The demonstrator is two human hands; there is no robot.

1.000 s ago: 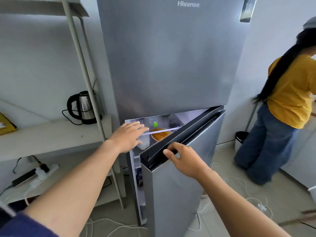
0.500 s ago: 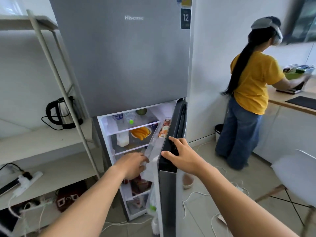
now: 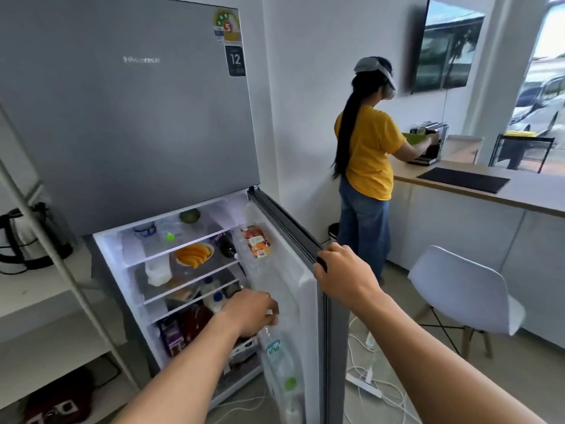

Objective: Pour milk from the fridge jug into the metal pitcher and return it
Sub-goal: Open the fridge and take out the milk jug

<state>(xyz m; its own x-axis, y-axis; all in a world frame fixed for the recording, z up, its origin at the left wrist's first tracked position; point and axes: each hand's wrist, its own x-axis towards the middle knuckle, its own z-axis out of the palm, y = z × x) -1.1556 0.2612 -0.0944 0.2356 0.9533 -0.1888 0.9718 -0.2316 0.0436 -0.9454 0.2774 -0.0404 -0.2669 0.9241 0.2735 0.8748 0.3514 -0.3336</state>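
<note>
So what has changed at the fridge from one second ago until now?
The lower fridge door swung from barely ajar to wide open, pulled by the right hand gripping its top edge. The left hand moved from the door gap down to the bottles in the door rack. The upper door stayed shut.

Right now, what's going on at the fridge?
The person has the lower fridge door swung open. The right hand grips the door's top edge, while the left hand reaches in near the door-side shelves, beside a clear bottle. No jug is out yet, and no metal pitcher is in view. Another person works at the counter.
</note>
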